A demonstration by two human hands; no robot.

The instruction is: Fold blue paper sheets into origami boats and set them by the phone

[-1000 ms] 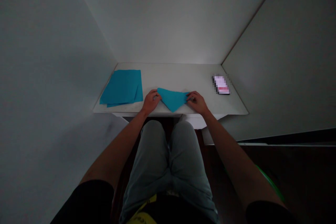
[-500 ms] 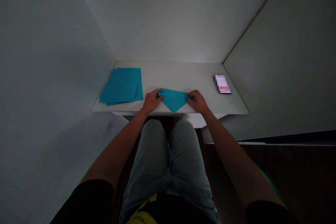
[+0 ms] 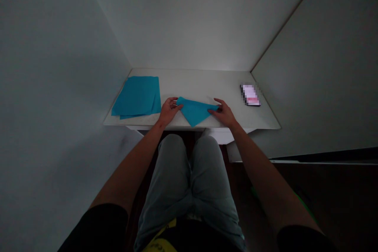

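Between my hands is a blue sheet of paper (image 3: 194, 112), folded to a triangle with its tip pointing toward me at the desk's front edge. My left hand (image 3: 169, 110) pinches the paper's left corner between thumb and fingers. At the opposite corner, my right hand (image 3: 224, 113) grips the paper with the thumb below, while its index finger reaches out above the sheet. The fingers partly hide both corners.
A loose stack of blue paper sheets (image 3: 136, 96) lies on the left of the white desk (image 3: 189, 80). Toward the right side rests a phone (image 3: 250, 95) with its screen lit and blurred. Walls enclose the desk at the back and both sides.
My hands have moved slightly apart. The folded paper is tilted a little, its left corner higher, and its tip has shifted slightly left. My right index finger has lifted off the paper.
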